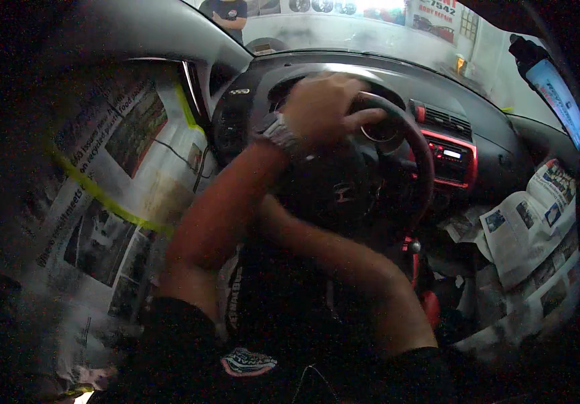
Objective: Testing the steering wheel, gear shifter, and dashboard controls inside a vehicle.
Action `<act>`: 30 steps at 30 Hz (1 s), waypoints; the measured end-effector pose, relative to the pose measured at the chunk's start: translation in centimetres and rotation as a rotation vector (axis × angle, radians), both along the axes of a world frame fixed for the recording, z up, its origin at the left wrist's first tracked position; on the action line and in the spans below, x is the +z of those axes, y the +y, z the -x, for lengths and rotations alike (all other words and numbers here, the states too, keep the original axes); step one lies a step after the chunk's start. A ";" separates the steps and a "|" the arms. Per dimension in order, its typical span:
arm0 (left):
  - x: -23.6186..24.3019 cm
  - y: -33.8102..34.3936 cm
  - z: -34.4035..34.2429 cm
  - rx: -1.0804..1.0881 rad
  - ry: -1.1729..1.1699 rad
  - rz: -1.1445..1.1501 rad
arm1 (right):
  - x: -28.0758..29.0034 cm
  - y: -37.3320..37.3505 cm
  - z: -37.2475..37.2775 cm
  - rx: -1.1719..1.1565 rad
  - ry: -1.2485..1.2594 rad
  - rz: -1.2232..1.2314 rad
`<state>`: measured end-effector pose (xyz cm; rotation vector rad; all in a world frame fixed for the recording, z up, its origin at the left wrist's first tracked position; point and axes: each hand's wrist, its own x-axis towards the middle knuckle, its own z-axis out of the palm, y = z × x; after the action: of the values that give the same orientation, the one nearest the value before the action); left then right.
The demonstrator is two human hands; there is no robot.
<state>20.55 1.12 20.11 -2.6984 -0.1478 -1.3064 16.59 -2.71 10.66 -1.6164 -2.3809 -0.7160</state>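
My left hand [324,108], with a light wristwatch [278,132] at its wrist, lies over the top of the dark steering wheel [425,161]. Its fingers are closed around the rim, slightly smeared by motion, and the thumb points right. Beneath the left arm crosses my right forearm [344,249], reaching toward the wheel's left side. My right hand is hidden behind the left forearm, so its fingers do not show. The dark wheel hub [340,192] sits below the left hand.
Newspaper sheets [101,242] with yellow tape [94,192] cover the door at left. More newspaper [526,229] covers the passenger side. A red-lit car stereo [448,155] and a gear knob [415,247] are right of the wheel. Beyond the windshield stands a person [228,17].
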 end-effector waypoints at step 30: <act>-11.2 2.3 9.1 0.278 -0.370 0.614 | -2.2 -11.6 -19.3 -0.529 0.441 -0.805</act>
<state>11.43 3.44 8.86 -2.6792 -1.0812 -1.8862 35.92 -14.34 8.47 -1.7448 -1.1238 -1.0729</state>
